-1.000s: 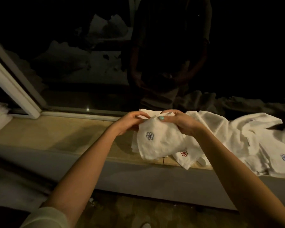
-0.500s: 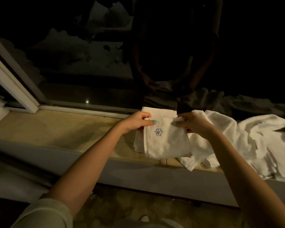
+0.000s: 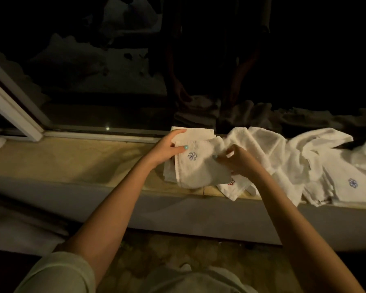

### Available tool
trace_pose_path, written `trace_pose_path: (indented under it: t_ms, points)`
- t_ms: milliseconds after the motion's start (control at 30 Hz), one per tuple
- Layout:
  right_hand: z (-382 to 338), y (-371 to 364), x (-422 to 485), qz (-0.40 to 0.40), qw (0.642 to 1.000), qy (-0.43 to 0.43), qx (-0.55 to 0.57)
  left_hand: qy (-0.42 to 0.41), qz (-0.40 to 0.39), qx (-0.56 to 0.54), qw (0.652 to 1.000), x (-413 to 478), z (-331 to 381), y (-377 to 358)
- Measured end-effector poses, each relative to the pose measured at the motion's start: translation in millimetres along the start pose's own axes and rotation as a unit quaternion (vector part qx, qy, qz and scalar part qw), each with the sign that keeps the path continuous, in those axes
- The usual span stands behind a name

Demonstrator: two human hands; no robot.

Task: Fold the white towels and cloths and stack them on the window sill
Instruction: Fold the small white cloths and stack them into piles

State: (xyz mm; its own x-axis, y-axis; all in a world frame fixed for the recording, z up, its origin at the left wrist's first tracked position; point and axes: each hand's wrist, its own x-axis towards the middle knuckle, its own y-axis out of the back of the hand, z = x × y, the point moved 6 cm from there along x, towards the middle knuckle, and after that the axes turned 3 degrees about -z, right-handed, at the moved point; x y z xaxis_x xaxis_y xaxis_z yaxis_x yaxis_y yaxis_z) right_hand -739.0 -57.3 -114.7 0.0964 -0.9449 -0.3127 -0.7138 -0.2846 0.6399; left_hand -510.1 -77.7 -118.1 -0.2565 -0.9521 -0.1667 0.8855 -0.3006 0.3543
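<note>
The window sill (image 3: 72, 161) is dimly lit. By the left hand (image 3: 167, 149) 1 edge of the folded cloth (image 3: 199, 172) is gripped, and by the right hand (image 3: 239, 161) the other edge is pinched, over a small stack (image 3: 197, 133). If it is released unevenly, the fold could be undone against the loose pile (image 3: 287, 157) just beside.

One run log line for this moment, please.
left hand grips blue-flower cloth | right hand pinches its right edge | folded stack beneath, on window sill

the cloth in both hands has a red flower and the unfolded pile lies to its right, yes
No: in the head view the flower on the cloth in the left hand and right hand is blue, not red. The unfolded pile does lie to its right.
</note>
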Motion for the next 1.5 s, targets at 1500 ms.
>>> trace_pose_path:
  t_ms: [1500]
  points:
    - [-36.0,-24.0,9.5,0.059,0.977,0.096,0.183,-0.037,0.09,0.034,0.995,9.0,-1.2,20.2]
